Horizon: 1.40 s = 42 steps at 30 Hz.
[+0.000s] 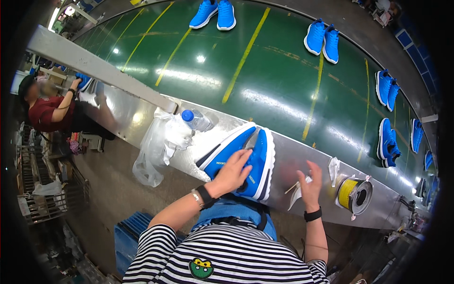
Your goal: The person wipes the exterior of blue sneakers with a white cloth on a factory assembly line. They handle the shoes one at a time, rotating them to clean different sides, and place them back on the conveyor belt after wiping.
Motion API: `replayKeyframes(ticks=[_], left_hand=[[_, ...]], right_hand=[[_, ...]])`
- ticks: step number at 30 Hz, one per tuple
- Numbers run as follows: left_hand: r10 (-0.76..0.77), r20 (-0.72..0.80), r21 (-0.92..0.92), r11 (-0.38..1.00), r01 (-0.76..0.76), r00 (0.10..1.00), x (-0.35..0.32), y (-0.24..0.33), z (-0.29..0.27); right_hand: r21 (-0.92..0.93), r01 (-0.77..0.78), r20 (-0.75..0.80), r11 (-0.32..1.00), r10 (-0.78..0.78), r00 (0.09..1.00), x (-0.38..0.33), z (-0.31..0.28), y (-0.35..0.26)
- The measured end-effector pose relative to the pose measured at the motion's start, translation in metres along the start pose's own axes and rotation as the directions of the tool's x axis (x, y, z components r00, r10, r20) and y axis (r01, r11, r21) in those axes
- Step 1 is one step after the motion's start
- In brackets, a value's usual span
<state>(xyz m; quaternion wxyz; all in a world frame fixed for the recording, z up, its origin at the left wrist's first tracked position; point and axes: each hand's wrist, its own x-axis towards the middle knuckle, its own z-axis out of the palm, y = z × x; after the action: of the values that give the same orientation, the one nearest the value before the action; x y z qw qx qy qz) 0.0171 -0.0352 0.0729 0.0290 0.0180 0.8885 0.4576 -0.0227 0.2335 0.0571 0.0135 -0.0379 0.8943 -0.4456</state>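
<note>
A pair of blue sneakers (266, 156) with white soles lies side by side on the metal bench in front of me. Across the two uppers lies my left hand (231, 174), its fingers closed over the inner side of the right-hand shoe. To the right of the pair, my right hand (310, 188) is raised above the bench edge with thumb and forefinger apart. A white scrap of tissue or cloth (296, 195) and a thin stick (291, 188) show beside its thumb; whether the hand touches them I cannot tell.
Beyond the metal bench (321, 213) runs a green conveyor belt (279, 80) carrying several pairs of blue sneakers (321, 40). A bottle (201, 122) and plastic bag (153, 151) are left of my shoes. A yellow-labelled round tin (350, 193) stands right. A co-worker (56, 109) is far left.
</note>
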Motion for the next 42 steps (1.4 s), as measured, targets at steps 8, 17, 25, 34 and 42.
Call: replayKeyframes(ticks=[8, 17, 25, 34, 42], left_hand=[[-0.428, 0.312, 0.102, 0.903, 0.418, 0.848, 0.007, -0.080, -0.073], [-0.190, 0.538, -0.564, 0.643, 0.518, 0.821, 0.021, -0.105, -0.048], [-0.217, 0.668, -0.740, -0.085, 0.668, 0.712, 0.048, -0.062, -0.044], [-0.056, 0.699, -0.659, -0.438, 0.612, 0.713, 0.056, -0.035, -0.039], [-0.179, 0.629, -0.772, -0.257, 0.581, 0.756, 0.048, -0.035, -0.029]], right_hand=[[0.333, -0.372, 0.425, 0.867, 0.214, 0.880, -0.030, 0.093, -0.025], [0.776, -0.544, 0.396, 0.319, 0.425, 0.814, -0.025, 0.068, -0.040], [0.931, -0.348, 0.358, -0.106, 0.433, 0.827, 0.005, 0.069, -0.060], [0.851, -0.366, 0.511, -0.377, 0.429, 0.745, 0.024, 0.071, -0.107], [0.841, -0.403, 0.515, -0.359, 0.310, 0.799, 0.016, 0.075, -0.092]])
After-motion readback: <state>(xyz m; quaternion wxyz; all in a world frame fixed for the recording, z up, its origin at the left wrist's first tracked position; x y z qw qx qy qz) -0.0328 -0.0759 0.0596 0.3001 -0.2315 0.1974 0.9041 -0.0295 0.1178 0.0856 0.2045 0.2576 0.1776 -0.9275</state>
